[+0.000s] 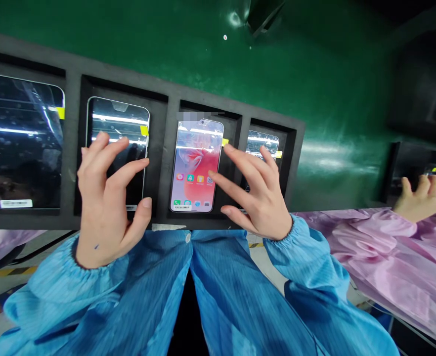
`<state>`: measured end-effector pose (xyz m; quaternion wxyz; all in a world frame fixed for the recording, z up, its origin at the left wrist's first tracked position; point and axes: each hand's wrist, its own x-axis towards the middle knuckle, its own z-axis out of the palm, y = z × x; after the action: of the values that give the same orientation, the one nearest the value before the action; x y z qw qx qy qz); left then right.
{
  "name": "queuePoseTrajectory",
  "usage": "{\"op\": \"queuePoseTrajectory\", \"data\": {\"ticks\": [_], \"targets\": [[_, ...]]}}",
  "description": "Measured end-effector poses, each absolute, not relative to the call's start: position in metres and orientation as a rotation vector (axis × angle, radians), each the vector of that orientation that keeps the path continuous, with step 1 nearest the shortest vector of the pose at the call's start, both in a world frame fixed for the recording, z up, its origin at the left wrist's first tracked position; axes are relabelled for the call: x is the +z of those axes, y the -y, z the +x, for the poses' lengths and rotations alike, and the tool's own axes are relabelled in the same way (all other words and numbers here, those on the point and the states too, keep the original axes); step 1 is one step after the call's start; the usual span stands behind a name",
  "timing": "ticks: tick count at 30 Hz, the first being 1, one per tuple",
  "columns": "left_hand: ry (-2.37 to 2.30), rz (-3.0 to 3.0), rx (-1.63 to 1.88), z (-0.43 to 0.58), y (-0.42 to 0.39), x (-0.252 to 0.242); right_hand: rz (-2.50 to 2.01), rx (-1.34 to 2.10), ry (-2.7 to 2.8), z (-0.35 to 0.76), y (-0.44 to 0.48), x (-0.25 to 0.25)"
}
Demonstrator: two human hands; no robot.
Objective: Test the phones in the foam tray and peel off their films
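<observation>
Phone [196,165] betw. L hand [109,202] & R hand [255,195]

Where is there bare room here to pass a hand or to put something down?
The green surface right of and beyond the grey foam tray is the widest bare patch. The foam strips between slots are narrow. It is crowded over the lit phone and its neighbours, where the left hand and right hand spread.
</observation>
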<state>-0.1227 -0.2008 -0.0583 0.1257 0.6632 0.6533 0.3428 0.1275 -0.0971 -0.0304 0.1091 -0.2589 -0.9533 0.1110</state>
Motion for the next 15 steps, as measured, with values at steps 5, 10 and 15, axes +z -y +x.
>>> {"op": "queuePoseTrajectory", "data": {"ticks": [5, 10, 15], "targets": [[-1.907, 1.936, 0.996, -0.123, 0.201, -0.058, -0.464, 0.408, 2.853, 0.127, 0.104, -0.036], [-1.897, 1.959, 0.997, -0.124, 0.200, -0.059, -0.229, 0.441, 2.888, 0.119, 0.102, -0.043], [-1.904, 1.949, 1.003, -0.123, 0.201, -0.059, -0.755, 0.287, 2.895, 0.119, 0.088, -0.040]]}}
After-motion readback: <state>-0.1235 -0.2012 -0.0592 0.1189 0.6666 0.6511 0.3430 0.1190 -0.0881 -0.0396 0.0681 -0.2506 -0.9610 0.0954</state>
